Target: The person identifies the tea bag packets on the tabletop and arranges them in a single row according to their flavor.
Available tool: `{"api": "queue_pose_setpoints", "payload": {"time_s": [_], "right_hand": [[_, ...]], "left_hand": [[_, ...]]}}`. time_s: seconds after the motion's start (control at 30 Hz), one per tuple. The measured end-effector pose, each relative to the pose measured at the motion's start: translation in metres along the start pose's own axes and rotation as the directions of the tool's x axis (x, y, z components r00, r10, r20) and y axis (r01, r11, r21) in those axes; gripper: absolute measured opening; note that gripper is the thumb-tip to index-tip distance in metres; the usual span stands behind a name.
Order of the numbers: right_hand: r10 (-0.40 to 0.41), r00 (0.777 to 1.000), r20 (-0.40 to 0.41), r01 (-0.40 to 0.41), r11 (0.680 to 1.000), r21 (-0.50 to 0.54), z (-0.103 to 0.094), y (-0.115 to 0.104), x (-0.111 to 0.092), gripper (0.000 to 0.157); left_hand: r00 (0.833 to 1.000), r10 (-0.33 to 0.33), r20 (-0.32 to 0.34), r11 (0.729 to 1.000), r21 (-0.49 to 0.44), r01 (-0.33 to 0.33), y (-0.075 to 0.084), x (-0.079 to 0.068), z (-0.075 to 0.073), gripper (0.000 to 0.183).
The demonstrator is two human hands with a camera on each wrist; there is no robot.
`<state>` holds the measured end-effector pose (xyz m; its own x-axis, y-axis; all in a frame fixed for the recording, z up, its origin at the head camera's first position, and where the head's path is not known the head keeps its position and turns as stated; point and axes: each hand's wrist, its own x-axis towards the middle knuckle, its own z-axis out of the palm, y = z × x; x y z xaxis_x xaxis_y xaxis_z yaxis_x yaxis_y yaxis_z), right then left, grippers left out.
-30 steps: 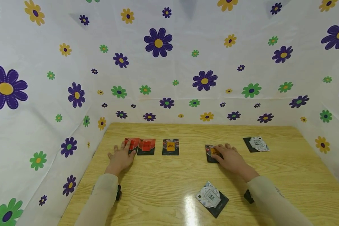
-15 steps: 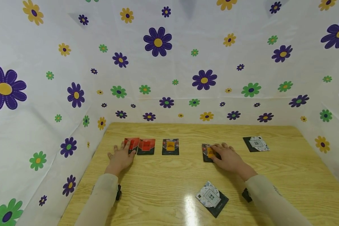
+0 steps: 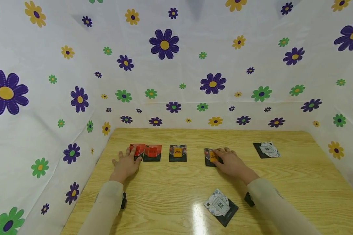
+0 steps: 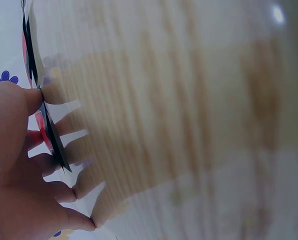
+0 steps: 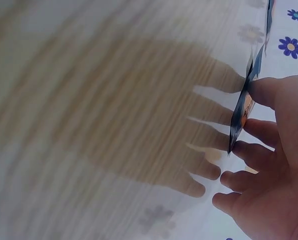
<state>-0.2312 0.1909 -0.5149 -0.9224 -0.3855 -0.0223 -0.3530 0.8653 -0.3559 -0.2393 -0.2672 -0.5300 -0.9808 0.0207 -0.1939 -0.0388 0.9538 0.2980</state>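
Cannot see all of the leftmost packet (image 3: 139, 149) beneath the left hand (image 3: 126, 165), the right orange packet (image 3: 211, 157) beneath the right hand (image 3: 233, 164), or the sleeves (image 3: 105, 205) past the near edge.

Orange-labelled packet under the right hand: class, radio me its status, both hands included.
Left hand touching leftmost red packet. Right hand touching orange-labelled packet on table. No obstacle seen between it and matching packet at left.
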Motion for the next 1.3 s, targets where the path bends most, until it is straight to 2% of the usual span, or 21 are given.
{"api": "queue_pose_setpoints", "payload": {"time_s": [0.4, 0.67, 1.3], "right_hand": [[-0.017, 1.000, 0.020, 0.017, 1.000, -0.022, 0.002, -0.018, 0.015, 0.055], [-0.027, 0.999, 0.035, 0.028, 0.999, -0.032, 0.010, -0.024, 0.027, 0.055], [-0.022, 0.997, 0.075, 0.024, 0.999, -0.035, 0.010, -0.042, 0.040, 0.057]], "left_hand": [[1.000, 0.001, -0.003, 1.000, -0.007, -0.001, 0.000, 0.000, -0.002, 0.071], [1.000, -0.009, 0.011, 1.000, 0.001, 0.009, 0.000, 0.001, -0.001, 0.071], [1.000, -0.015, 0.010, 1.000, -0.011, 0.015, -0.002, 0.003, 0.000, 0.070]]}}
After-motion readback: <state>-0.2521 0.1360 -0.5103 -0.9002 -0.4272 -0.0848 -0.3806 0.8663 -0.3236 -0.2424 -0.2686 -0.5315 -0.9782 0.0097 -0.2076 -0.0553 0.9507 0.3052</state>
